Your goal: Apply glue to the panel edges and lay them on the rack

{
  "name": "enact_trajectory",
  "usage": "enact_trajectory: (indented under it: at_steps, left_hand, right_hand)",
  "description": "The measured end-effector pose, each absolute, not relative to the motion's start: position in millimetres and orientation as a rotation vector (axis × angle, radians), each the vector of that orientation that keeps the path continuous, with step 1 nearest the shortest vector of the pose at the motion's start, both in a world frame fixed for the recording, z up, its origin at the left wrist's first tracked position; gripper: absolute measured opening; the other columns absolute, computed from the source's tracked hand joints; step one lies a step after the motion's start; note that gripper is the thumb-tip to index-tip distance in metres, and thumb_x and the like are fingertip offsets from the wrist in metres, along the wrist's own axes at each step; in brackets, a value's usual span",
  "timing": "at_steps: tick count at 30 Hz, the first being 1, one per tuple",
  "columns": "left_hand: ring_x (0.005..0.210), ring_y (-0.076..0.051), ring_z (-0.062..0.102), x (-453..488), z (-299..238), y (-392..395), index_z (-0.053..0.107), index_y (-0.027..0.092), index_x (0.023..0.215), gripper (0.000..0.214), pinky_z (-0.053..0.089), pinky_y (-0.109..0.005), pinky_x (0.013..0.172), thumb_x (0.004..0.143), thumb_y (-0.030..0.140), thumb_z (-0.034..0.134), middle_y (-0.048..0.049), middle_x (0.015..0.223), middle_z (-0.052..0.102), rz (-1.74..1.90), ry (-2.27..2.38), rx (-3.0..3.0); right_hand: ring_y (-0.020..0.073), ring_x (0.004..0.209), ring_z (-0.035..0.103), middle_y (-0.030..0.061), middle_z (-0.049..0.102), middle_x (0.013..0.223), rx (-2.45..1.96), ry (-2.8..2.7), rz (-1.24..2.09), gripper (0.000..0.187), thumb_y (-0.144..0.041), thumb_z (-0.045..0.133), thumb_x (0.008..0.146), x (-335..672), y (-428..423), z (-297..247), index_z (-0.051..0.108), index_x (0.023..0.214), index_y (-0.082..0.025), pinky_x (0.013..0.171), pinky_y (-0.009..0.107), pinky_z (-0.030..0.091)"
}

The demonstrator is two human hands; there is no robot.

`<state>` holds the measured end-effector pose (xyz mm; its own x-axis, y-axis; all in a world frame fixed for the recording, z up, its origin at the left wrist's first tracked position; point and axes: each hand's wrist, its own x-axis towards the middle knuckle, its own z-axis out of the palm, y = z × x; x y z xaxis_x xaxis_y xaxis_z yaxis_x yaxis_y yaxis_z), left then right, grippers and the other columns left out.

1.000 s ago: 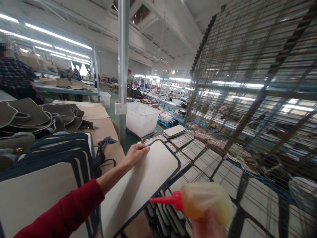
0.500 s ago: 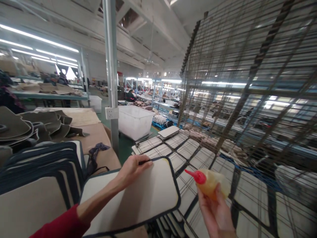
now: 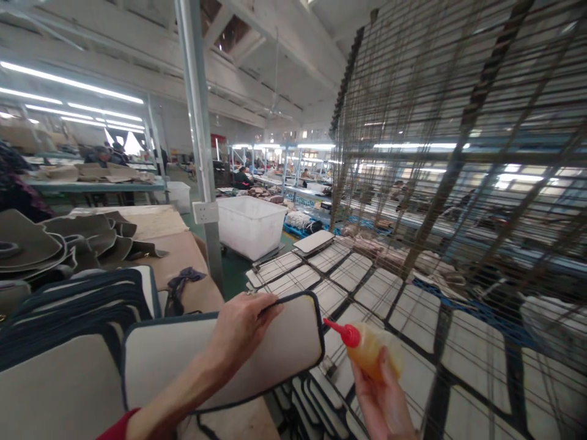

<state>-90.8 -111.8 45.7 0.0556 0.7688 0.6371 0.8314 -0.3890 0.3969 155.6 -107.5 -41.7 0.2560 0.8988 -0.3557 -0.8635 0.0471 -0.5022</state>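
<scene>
Left grip (image 3: 243,324): pinching a pale, dark-rimmed panel (image 3: 296,336) by its upper edge, thumb against fingers.
Panel: slanting beside the worktop (image 3: 206,296).
Right grip (image 3: 378,391): curling round a bottle (image 3: 372,345) of amber liquid.
Red nozzle (image 3: 337,328): pointing toward the panel's right edge, just beside it.
Wire rack (image 3: 438,201): looming beyond, as I'm watching.

tan table (image 3: 189,252), heaped grey-green pieces (image 3: 103,243), dark crumpled cloth (image 3: 184,277) on top

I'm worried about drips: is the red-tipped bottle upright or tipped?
Tipped: the bottle, held in the right hand, lies nearly sideways, its red nozzle pointing toward the edge of the pale panel.
</scene>
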Motion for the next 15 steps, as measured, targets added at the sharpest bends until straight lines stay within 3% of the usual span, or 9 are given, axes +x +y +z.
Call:
enact_trajectory:
  at_steps: [4,15]
  left_hand:
    - [0.056,-0.014,0.060,-79,36,-118,0.067,0.020,0.077,0.031,0.041,-0.025,0.061,0.095,0.029,0.043,-0.0012,0.065,0.068,-1.121,-1.332,-2.020]
    - [0.058,-0.011,0.063,-69,20,-122,0.061,0.019,0.094,0.016,0.040,-0.025,0.068,0.096,0.024,0.046,0.0015,0.069,0.068,-1.066,-1.141,-1.928]
  right_hand:
    - [0.0149,0.085,0.067,0.0034,0.071,0.092,-0.693,-0.094,1.313,0.033,-0.038,0.081,0.068,147,-106,-60,0.067,0.089,-0.015,0.075,0.022,0.057]
    - [0.0173,0.072,0.069,0.0040,0.073,0.082,-0.611,0.062,1.324,0.053,-0.036,0.093,0.043,128,-105,-71,0.066,0.083,-0.013,0.065,0.024,0.059]
